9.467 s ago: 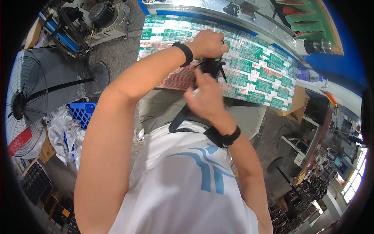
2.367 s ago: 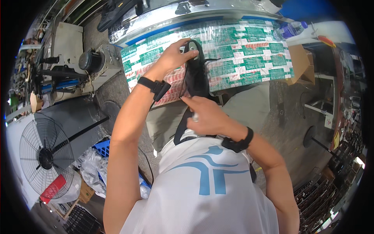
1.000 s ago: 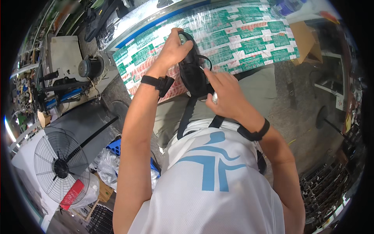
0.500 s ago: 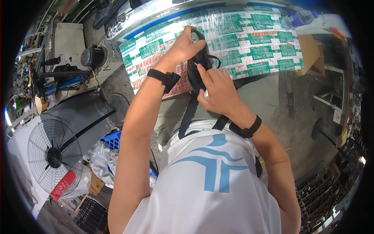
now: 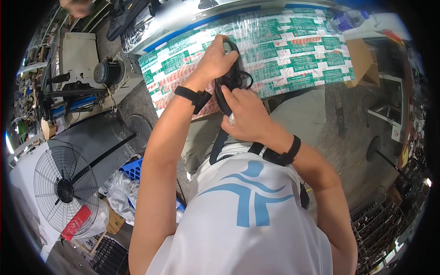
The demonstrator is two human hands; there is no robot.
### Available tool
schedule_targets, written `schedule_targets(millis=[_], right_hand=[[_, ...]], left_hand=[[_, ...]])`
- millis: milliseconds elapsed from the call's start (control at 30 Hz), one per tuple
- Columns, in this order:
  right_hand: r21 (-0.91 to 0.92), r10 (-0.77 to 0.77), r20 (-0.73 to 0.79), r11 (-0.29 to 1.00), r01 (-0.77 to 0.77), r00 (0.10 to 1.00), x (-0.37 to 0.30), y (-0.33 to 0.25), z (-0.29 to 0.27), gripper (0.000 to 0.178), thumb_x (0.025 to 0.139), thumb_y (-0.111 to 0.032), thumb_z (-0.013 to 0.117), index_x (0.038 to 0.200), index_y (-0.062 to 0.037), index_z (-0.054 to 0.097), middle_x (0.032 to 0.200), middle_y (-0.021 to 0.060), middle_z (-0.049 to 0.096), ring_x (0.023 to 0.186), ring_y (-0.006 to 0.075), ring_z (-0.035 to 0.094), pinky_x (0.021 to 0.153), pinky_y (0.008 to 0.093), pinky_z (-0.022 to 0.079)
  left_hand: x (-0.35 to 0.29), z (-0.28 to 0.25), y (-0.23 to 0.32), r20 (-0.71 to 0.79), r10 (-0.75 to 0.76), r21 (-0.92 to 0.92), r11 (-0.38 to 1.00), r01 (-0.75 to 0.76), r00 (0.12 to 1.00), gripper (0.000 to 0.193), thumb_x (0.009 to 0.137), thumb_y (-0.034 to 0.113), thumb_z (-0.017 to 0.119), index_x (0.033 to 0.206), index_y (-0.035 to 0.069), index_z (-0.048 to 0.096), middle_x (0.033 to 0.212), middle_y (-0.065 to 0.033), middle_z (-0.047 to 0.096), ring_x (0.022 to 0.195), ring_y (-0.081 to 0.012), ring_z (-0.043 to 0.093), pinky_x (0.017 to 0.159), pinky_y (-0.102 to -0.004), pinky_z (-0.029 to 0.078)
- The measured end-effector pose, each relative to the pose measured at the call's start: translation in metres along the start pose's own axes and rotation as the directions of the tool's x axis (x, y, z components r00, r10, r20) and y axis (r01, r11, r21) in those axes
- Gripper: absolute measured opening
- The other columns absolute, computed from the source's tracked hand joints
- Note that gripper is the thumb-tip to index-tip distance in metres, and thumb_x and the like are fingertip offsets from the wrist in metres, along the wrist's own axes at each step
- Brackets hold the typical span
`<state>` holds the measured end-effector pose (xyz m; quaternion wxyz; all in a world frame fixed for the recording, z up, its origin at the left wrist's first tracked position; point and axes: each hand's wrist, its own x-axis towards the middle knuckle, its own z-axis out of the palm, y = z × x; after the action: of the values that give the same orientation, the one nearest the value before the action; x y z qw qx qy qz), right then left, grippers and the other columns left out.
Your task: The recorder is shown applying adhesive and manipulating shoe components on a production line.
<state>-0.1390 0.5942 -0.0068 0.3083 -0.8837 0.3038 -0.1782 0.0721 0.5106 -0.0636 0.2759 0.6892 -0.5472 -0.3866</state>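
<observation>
A black shoe (image 5: pixel 233 78) with a thin loose strap is held over the table's near edge, its length pointing away from me. My left hand (image 5: pixel 219 58) is closed around its far end, where a pale insole with a round mark shows beside the thumb. Lower down, my right hand (image 5: pixel 250 113) is closed at the near end, index finger laid along the shoe's side and thumb bent beneath. Something small and whitish (image 5: pixel 231 119) shows by the right thumb; I cannot make out what it is. The palm hides the rest of the grip.
Green-and-white printed tape and clear film cover the worktable (image 5: pixel 293 55). A purple-labelled bottle (image 5: pixel 349 20) lies at its far right, above a cardboard box (image 5: pixel 363 62). To the left are a machine with a motor (image 5: pixel 108 69) and a standing fan (image 5: pixel 65 190). A person (image 5: pixel 77 8) shows at top left.
Both hands and the shoe have shifted slightly left in view. My right hand has come down a little toward me along the shoe, and the strap loop lies differently.
</observation>
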Motion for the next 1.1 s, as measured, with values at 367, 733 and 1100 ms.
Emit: schedule_targets(millis=[367,733,1100], right_hand=[[0.035,-0.084,0.010,0.996,0.083,0.996,-0.003,-0.010,-0.019,0.076,0.084,-0.025,0.078,0.147,0.0127,0.060,0.107,0.0202,0.062,0.103,0.0393,0.064,0.092,0.0510,0.053],[-0.028,0.247,-0.332,0.962,-0.271,0.910,-0.027,0.117,-0.038,0.084,0.086,-0.011,0.076,0.164,0.0080,0.052,0.113,0.0222,0.067,0.106,0.0415,0.066,0.097,0.0519,0.054],[-0.274,0.234,-0.413,0.890,-0.365,0.880,0.007,0.186,-0.026,0.086,0.085,-0.017,0.075,0.163,0.0082,0.050,0.118,0.0226,0.067,0.110,0.0425,0.064,0.098,0.0537,0.051]], left_hand=[[0.007,-0.010,0.012,-0.059,0.042,-0.009,0.999,-0.042,0.997,0.066,0.100,0.029,0.074,0.150,-0.008,0.052,0.133,-0.0384,0.071,0.127,-0.0518,0.071,0.110,-0.0527,0.055],[-0.097,0.047,0.025,-0.389,0.059,0.119,0.993,-0.013,0.919,0.114,0.083,0.023,0.095,0.169,-0.006,0.027,0.149,-0.0370,0.054,0.143,-0.0556,0.052,0.121,-0.0587,0.047],[-0.093,-0.028,-0.011,-0.174,-0.346,-0.555,0.808,0.198,0.922,0.066,0.097,0.018,0.092,0.147,-0.011,0.061,0.120,-0.0131,0.079,0.105,-0.0192,0.076,0.091,-0.0332,0.062]])
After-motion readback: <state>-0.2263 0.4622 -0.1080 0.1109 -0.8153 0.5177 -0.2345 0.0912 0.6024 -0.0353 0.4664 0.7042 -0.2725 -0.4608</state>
